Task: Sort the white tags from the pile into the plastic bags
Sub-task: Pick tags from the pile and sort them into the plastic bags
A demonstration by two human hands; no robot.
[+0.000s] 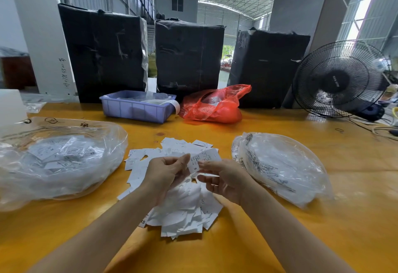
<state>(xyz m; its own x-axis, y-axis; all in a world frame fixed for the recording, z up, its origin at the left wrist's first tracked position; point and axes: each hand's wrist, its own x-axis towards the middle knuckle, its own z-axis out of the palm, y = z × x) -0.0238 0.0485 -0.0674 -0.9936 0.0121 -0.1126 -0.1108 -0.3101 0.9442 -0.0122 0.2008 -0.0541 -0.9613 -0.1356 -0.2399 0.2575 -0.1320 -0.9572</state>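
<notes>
A pile of white tags (185,206) lies on the yellow table (280,240) in front of me. Above it, my right hand (224,181) pinches a single white tag (204,159) marked S between thumb and forefinger. My left hand (167,173) is raised beside it with curled fingers touching the tag's left edge, and more tags seem gathered under its palm. A clear plastic bag (60,160) holding tags marked XS lies to the left. A second clear plastic bag (282,167) with white tags lies to the right.
A purple plastic bin (133,111) and a red plastic bag (213,107) sit behind the pile. Three black-wrapped bales (189,57) stand along the table's far side. A black fan (340,81) stands at the right, with cables near it.
</notes>
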